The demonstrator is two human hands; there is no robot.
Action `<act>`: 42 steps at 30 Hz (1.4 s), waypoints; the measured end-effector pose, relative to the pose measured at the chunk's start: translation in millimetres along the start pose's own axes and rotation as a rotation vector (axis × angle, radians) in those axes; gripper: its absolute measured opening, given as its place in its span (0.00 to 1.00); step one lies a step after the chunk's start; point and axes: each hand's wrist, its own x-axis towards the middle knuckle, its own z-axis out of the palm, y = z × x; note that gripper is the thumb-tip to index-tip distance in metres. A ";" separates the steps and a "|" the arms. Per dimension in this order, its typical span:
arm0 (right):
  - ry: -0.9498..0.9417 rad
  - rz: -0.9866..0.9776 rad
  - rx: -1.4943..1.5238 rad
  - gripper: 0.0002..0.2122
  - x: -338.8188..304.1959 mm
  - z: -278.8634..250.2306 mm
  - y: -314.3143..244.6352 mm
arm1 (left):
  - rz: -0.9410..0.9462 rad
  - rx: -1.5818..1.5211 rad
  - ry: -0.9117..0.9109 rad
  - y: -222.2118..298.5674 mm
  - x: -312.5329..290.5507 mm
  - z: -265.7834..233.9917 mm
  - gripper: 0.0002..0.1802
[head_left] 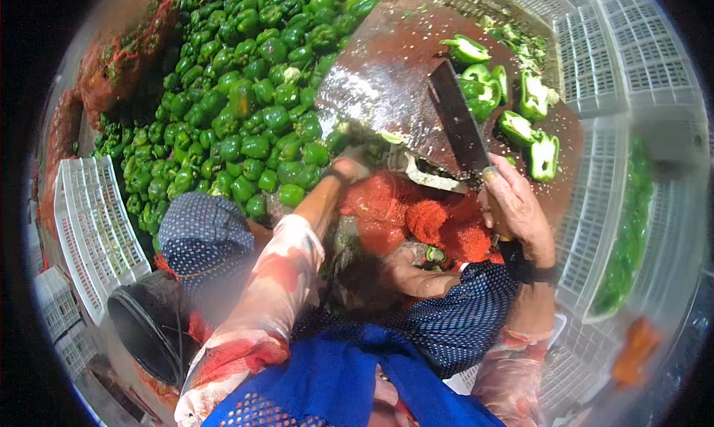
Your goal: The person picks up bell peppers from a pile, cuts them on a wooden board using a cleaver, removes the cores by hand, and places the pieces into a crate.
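My right hand point(517, 204) is wrapped round the handle of a wide-bladed knife point(459, 118), its dark blade slanting up and left over a brown, wet cutting board point(394, 62). Cut green pepper pieces point(544, 158) lie right of the blade, some showing pale insides. My left hand point(351, 168) reaches to the near left side of the board, beside a big pile of whole green bell peppers point(245, 114). Its fingers are blurred and in shadow, so I cannot see whether they hold anything.
Red mesh netting point(428, 219) lies between my arms. White plastic crates stand along the right point(591, 59) and left point(97, 233), one on the right with green peppers point(625, 233). A dark bucket point(145, 330) tilts at lower left. Pepper scraps point(520, 44) gather behind the board.
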 end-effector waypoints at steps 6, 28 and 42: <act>-0.001 -0.037 -0.083 0.20 -3.3 -0.5 0.2 | -0.322 -1.700 0.346 -20.9 -74.4 -66.6 0.25; 0.007 -0.145 0.065 0.23 -29.9 11.4 -6.1 | 0.397 -0.237 0.668 147.9 -71.8 -156.7 0.31; -0.090 -0.178 0.002 0.21 -45.4 23.1 -16.3 | 0.149 -0.560 0.705 158.6 -87.6 -164.1 0.26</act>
